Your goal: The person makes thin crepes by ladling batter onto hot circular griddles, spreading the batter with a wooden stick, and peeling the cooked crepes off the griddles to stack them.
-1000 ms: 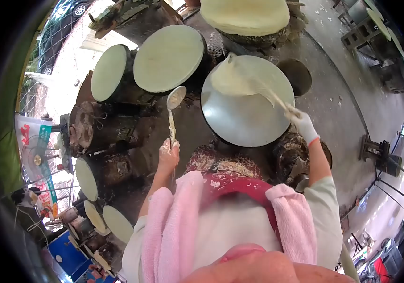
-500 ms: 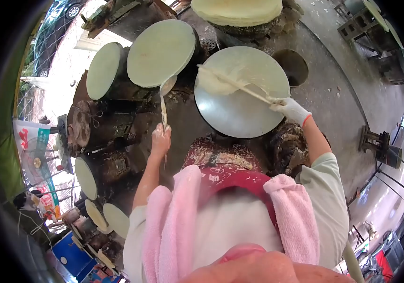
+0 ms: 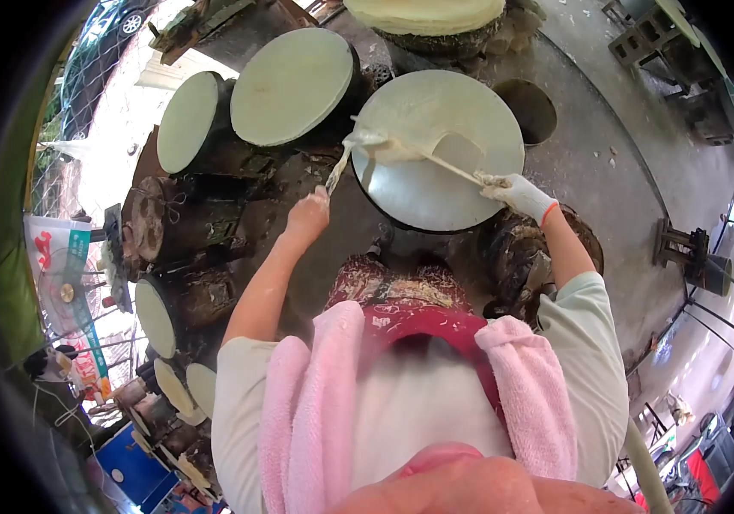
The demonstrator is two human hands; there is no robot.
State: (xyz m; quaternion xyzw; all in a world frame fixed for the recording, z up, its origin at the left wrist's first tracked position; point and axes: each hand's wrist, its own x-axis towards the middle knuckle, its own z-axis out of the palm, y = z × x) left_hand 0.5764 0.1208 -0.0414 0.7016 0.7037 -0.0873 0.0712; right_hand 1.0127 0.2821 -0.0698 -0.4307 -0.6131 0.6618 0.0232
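Note:
In front of me is a round flat griddle (image 3: 435, 206). Pale batter (image 3: 444, 98) covers its far half and both sides, leaving bare shiny metal in the middle and toward me. My bare left hand (image 3: 308, 214) is closed around the batter-smeared handle of a ladle (image 3: 337, 171); the ladle's bowl is over the griddle's left edge. A white glove with an orange cuff covers my right hand (image 3: 523, 195), which grips a thin-handled wooden batter spreader (image 3: 451, 166) at the griddle's right edge. The spreader's far end lies in wet batter beside the ladle, where the two overlap.
To the left are two round griddles topped with pale sheets, a large one (image 3: 292, 86) and a smaller one (image 3: 187, 122). A stack of pale flat sheets (image 3: 427, 13) sits beyond. An open metal drum (image 3: 527, 111) stands behind the griddle's right side. A fan (image 3: 67, 293) is at far left.
My left hand has moved right and up, bringing the ladle over the griddle's left edge. Batter now covers more of the griddle, and the spreader has swung slightly.

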